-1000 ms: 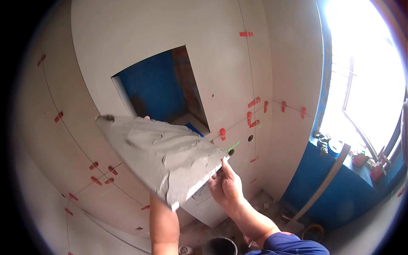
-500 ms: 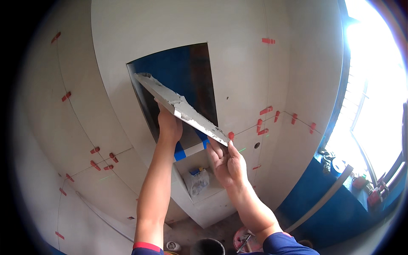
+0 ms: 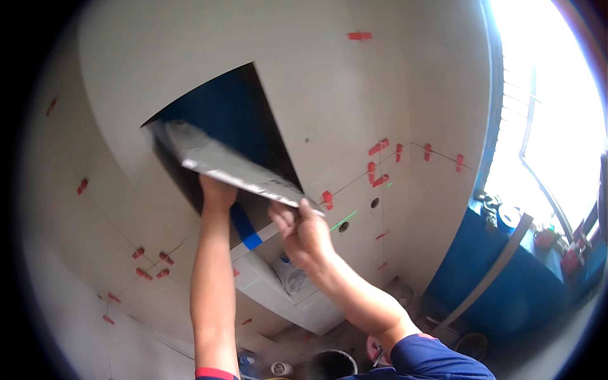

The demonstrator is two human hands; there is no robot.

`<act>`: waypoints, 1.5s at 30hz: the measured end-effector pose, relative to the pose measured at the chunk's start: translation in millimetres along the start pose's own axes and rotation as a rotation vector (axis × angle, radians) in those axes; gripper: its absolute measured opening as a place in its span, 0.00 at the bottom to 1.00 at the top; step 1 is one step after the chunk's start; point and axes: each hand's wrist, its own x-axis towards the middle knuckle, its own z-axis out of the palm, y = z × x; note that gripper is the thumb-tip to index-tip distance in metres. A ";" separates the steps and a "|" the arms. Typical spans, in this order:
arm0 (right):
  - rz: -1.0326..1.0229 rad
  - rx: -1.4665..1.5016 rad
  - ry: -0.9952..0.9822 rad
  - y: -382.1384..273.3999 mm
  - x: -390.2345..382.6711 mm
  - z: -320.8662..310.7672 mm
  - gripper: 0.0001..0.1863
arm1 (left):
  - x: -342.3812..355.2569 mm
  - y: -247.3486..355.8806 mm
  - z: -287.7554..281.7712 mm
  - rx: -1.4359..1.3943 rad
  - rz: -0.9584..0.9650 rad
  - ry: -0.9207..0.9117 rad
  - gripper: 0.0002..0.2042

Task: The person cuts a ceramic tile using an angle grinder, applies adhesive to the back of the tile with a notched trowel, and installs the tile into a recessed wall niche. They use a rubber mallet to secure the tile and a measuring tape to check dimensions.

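I hold a flat tile (image 3: 221,161) coated with grey adhesive up against a wall niche (image 3: 234,114) with a blue back. My left hand (image 3: 217,191) supports the tile from beneath near its middle. My right hand (image 3: 301,231) grips its lower right corner. The tile lies nearly flat, edge toward me, inside the opening of the niche. Around the niche is a white tiled wall (image 3: 329,82) with red levelling clips (image 3: 379,148) in the joints.
A bright window (image 3: 557,126) is at the right above a blue-coated ledge (image 3: 506,278) with small items on it. A dark bucket (image 3: 332,365) stands on the floor below. A long strip (image 3: 487,272) leans against the blue wall. A green laser line (image 3: 344,220) crosses the tiles.
The tile has gone from hanging face-on below the niche to being lifted and tipped nearly flat into the niche opening. Both hands rose with it.
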 end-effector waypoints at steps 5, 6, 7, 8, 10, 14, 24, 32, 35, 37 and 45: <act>0.022 0.104 -0.072 7.1 14.9 13.0 0.25 | 35.2 -11.3 -43.0 -0.105 -0.059 -0.349 0.25; 0.024 0.131 -0.090 9.9 19.3 14.7 0.25 | 37.7 -15.1 -45.9 0.141 -0.013 -0.223 0.25; 0.037 0.149 -0.082 10.2 20.0 18.8 0.25 | 41.3 -16.6 -50.0 0.204 -0.011 -0.127 0.26; 0.046 0.155 -0.102 13.8 24.8 18.1 0.25 | 43.9 -17.6 -54.5 0.265 -0.016 -0.029 0.26; 0.053 0.163 -0.122 18.0 31.8 18.5 0.25 | 50.4 -21.0 -56.0 0.010 -0.125 0.104 0.27; 0.074 0.186 -0.124 26.2 42.7 24.1 0.25 | 63.5 -17.3 -63.1 0.007 -0.166 0.079 0.28; 0.095 0.196 -0.131 27.5 77.6 30.8 0.25 | 99.9 -36.8 -68.2 -0.119 -0.240 0.195 0.27; 0.091 0.196 -0.137 21.8 95.1 30.3 0.25 | 116.7 -79.6 -108.5 0.762 0.207 -0.133 0.20; 0.120 0.218 -0.153 29.2 90.2 36.9 0.26 | 131.9 -61.1 -141.1 1.243 0.473 -0.186 0.19; 0.116 0.216 -0.151 27.9 95.0 35.3 0.26 | 136.4 -69.5 -131.2 1.012 0.341 -0.060 0.16; 0.128 0.111 -0.266 13.5 100.9 18.7 0.30 | 156.6 -91.1 -80.4 0.595 0.161 -0.134 0.13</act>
